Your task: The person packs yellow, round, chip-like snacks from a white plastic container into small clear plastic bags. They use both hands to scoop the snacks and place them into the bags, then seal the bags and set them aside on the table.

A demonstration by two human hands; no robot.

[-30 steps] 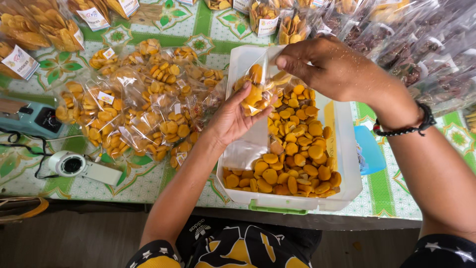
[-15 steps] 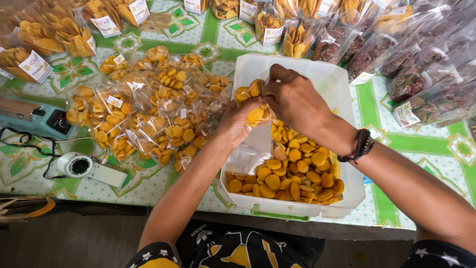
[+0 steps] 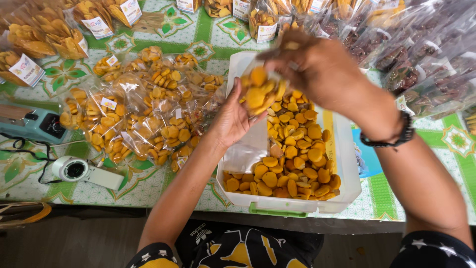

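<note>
A clear bag of yellow cookies (image 3: 260, 94) is gripped by the left hand (image 3: 233, 119); the blurred right hand (image 3: 317, 67), fingers curled, is pressed against its top, above the white tub (image 3: 342, 168).

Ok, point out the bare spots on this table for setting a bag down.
Bare tablecloth lies between the tape dispenser and white tub; another strip right of the tub, past the blue lid. Crowded: filled bags left, dark packets top right.
</note>
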